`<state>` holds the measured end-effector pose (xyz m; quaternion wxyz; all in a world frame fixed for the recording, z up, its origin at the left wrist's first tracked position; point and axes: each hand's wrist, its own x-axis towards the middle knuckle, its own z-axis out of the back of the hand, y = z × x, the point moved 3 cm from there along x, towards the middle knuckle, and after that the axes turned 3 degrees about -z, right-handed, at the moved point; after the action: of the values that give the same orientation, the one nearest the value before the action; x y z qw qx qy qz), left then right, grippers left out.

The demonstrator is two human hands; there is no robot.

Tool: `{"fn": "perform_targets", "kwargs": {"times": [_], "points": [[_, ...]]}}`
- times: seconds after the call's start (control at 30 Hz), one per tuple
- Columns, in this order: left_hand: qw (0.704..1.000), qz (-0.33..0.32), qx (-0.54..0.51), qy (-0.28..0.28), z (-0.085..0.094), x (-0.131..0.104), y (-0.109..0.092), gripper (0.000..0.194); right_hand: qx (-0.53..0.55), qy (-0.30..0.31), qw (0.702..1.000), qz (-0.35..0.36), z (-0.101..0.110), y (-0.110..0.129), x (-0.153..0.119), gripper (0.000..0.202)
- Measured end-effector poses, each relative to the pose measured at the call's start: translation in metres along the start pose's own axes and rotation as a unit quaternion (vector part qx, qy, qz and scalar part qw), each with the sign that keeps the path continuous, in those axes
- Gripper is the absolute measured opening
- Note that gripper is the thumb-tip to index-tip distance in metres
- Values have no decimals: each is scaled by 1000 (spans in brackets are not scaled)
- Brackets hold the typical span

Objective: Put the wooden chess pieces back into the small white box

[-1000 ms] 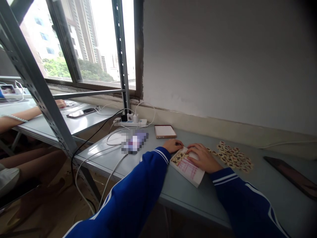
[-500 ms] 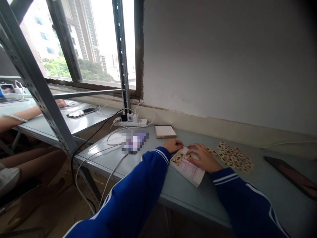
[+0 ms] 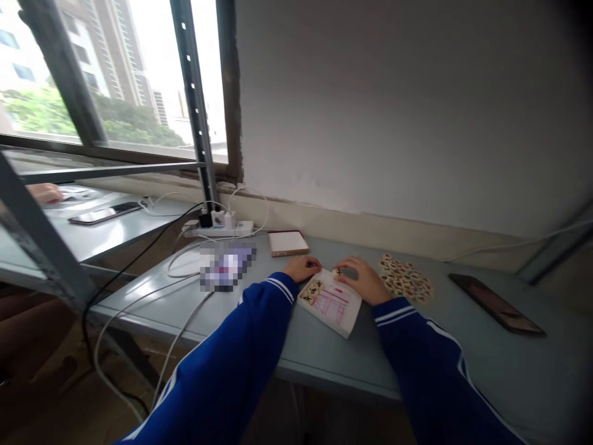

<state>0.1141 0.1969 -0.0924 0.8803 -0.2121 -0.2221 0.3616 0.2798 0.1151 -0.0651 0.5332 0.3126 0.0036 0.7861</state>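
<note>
A shallow white box [image 3: 334, 312] with pink line drawing on its inside lies at an angle on the table. Along its left end sit three round Chinese chess pieces [image 3: 312, 290] marked with dark characters. My right hand [image 3: 364, 278] pinches another chess piece [image 3: 338, 272] between thumb and fingers over the far part of the box. At the box's far left edge my left hand [image 3: 302, 269] rests with curled fingers, holding that edge; the fingertips are partly hidden. To the right of my right hand, many loose chess pieces [image 3: 407, 278] are spread on the table.
A red-edged box lid [image 3: 288, 243] lies near the wall. Left of it are a pixelated phone [image 3: 229, 266], white cables and a power strip [image 3: 227, 229]. A dark tablet [image 3: 495, 303] lies right. Beyond the metal post, another person's hand [image 3: 45, 193] rests on a neighbouring table.
The view has swung to the right. My right hand, with the chess piece, has shifted toward the box's far edge, uncovering more of the pink drawing. My left hand stays by the box edge.
</note>
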Motion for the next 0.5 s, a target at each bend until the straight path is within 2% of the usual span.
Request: {"fn": "perform_targets", "kwargs": {"times": [0.1, 0.23, 0.4, 0.5], "points": [[1000, -1, -14, 8, 0, 2, 2, 29, 0, -42, 998, -51, 5, -18, 1, 20], [1000, -4, -23, 11, 0, 3, 3, 30, -35, -24, 994, -102, 5, -40, -2, 19], [1000, -12, -21, 2, 0, 2, 3, 30, -98, 31, 988, -117, 0, -43, -6, 16], [999, -22, -24, 0, -1, 2, 2, 29, -152, 20, 981, -118, 1, -43, -7, 14]]}}
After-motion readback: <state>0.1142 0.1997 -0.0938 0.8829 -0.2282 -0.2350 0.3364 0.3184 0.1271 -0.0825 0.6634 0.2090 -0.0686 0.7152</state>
